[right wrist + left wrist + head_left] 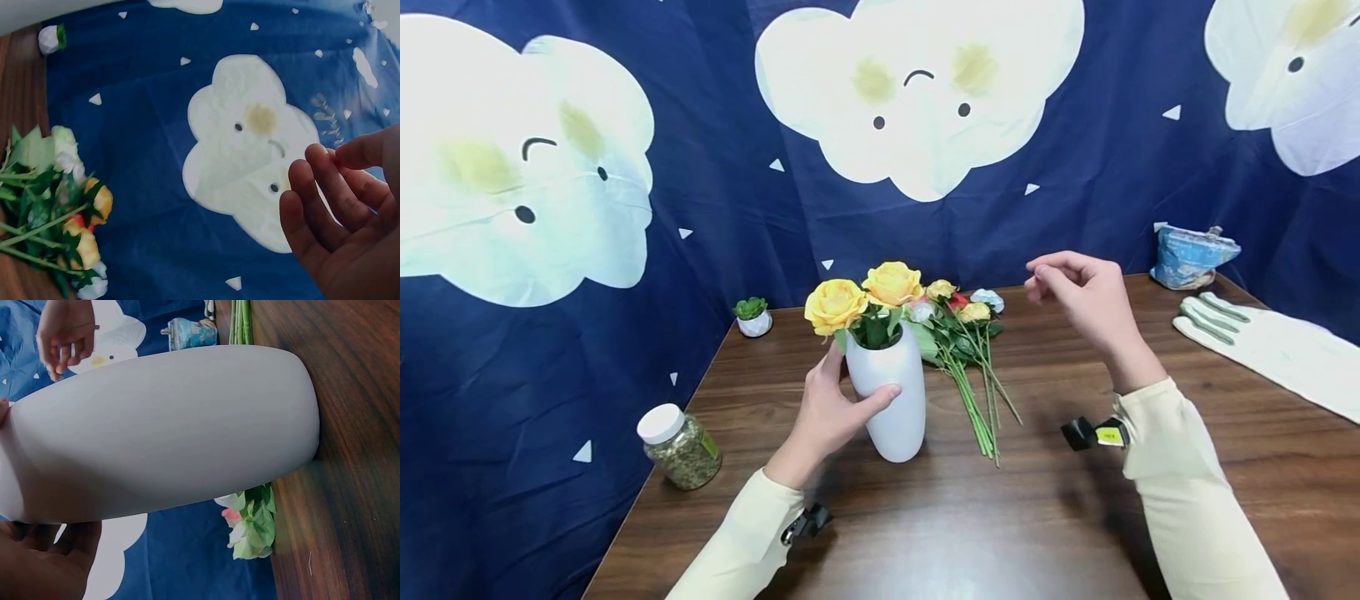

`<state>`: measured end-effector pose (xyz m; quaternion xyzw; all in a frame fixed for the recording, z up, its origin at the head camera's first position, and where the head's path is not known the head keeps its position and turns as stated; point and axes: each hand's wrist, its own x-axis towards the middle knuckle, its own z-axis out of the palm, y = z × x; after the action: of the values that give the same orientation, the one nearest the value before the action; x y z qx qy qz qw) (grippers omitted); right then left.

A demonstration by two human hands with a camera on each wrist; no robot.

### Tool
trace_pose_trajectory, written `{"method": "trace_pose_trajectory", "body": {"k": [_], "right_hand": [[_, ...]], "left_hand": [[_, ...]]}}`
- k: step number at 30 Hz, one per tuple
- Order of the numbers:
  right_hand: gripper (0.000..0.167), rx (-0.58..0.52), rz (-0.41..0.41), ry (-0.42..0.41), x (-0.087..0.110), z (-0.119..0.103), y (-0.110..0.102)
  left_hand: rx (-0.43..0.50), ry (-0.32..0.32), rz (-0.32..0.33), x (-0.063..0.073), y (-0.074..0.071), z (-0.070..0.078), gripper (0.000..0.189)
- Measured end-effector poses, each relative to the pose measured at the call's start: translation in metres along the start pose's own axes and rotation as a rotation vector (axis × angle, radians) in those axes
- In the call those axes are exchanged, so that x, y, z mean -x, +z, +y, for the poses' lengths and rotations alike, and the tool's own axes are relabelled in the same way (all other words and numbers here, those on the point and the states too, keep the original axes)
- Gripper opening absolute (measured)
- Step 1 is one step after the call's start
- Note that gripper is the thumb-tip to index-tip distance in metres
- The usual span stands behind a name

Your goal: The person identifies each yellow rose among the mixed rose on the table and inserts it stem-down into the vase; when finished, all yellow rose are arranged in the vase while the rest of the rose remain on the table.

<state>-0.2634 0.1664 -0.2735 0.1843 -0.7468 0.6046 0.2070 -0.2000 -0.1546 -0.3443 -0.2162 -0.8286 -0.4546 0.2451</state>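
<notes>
My left hand (827, 412) grips a white vase (895, 417) near its upper part, thumb across the front and fingers round the far left side. In the left wrist view the vase (169, 431) fills the middle. Two yellow roses (892, 284) with green leaves stand in its mouth. Raised over the right of the table, my right hand (1086, 300) has loosely bent fingers with nothing between them. Between the hands lies a bunch of loose flowers (973, 312) in yellow, red and white, their green stems (972, 408) pointing toward me.
A jar (681, 447) with a white lid stands at the table's left edge. Behind it sits a small potted succulent (752, 317). At the back right are a blue bag (1191, 257) and a white-green glove (1270, 346). A blue cloud-print curtain (715, 167) hangs behind the wooden table (925, 533).
</notes>
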Motion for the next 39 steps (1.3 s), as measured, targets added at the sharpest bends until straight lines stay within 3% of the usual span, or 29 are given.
{"method": "trace_pose_trajectory", "body": {"k": [9, 13, 17, 20, 24, 33, 39], "right_hand": [[0.023, 0.004, -0.098, 0.097, -0.009, 0.031, 0.022], [0.024, 0.120, -0.125, 0.143, -0.009, 0.049, 0.034], [0.023, 0.296, -0.156, 0.123, -0.005, 0.067, 0.047], [0.025, 0.416, -0.214, 0.108, 0.000, 0.080, 0.057], [0.030, 0.487, -0.309, 0.144, 0.005, 0.094, 0.064], [0.031, 0.486, -0.382, 0.206, 0.007, 0.109, 0.062], [0.033, 0.363, -0.370, 0.306, 0.005, 0.113, 0.057]], "left_hand": [[-0.011, -0.030, 0.009, 0.003, -0.006, 0.000, 0.082], [-0.013, -0.027, 0.005, 0.004, -0.006, -0.001, 0.082], [0.001, -0.020, -0.003, 0.004, -0.004, -0.001, 0.079], [0.011, -0.023, -0.004, 0.005, -0.003, -0.001, 0.078], [0.016, -0.023, 0.000, 0.007, -0.003, -0.002, 0.081], [0.012, -0.019, -0.012, 0.005, -0.002, -0.002, 0.079], [0.010, -0.017, -0.019, 0.000, 0.000, -0.001, 0.081]]}}
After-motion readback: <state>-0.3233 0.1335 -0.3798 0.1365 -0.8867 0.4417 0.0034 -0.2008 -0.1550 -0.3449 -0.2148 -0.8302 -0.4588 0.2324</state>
